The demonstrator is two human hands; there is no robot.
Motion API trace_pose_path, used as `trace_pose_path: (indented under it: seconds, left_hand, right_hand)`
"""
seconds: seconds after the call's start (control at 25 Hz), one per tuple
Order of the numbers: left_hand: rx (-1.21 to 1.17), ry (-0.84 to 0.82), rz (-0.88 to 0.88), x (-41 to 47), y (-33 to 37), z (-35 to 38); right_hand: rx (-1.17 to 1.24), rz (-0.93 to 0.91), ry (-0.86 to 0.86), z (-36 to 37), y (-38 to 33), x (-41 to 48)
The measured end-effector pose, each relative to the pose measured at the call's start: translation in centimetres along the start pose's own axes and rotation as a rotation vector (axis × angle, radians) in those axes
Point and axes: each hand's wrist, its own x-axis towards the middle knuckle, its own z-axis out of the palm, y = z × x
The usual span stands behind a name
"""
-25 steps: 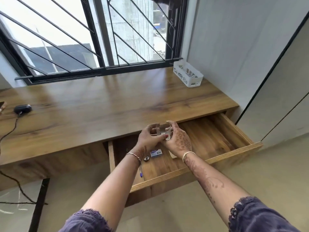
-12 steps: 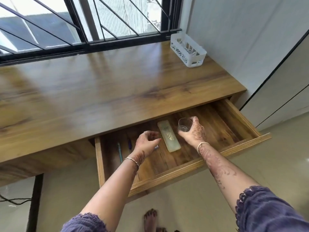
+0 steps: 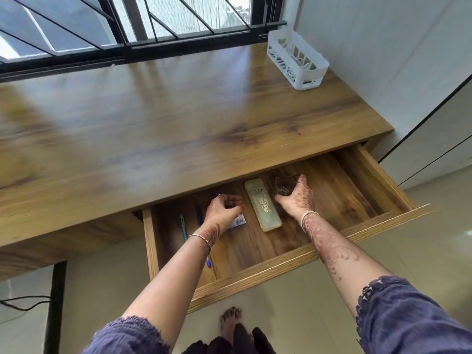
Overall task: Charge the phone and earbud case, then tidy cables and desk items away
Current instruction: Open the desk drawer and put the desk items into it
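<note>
An open drawer (image 3: 281, 267) juts out under the front edge of the desk (image 3: 178, 118) and holds, left to right, pens (image 3: 182, 226), a small box (image 3: 238, 222), a long case (image 3: 263, 204) and a glass (image 3: 282, 186), while a basket (image 3: 297, 61) sits on the desk's back right corner beside the window (image 3: 127, 21).

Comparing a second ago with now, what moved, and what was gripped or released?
The left hand let go of the glass; it now hovers over the small box. The right hand, gripping the glass alone, carried it from the desk edge down and back into the drawer, right of the pale case. Case, pens and white basket stayed put.
</note>
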Motion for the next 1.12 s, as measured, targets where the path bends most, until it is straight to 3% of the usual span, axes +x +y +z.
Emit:
trace_pose_path:
  seconds: [0.52,0.76,0.96,1.12]
  left_hand:
    - [0.019,-0.001,0.041,-1.9,0.7,-0.5]
    - [0.189,0.127,0.109,-7.4,1.5,-0.6]
    - [0.380,0.121,0.202,-13.4,1.0,0.3]
    - [0.502,0.071,0.226,-16.9,0.2,1.4]
  right_hand:
    - [0.032,-0.052,0.042,-0.4,0.7,-0.9]
    - [-0.014,-0.131,0.063,-2.0,1.9,-4.3]
    - [-0.352,-0.317,0.254,-3.6,4.4,-10.2]
    - [-0.165,-0.219,0.330,-3.2,6.4,-14.5]
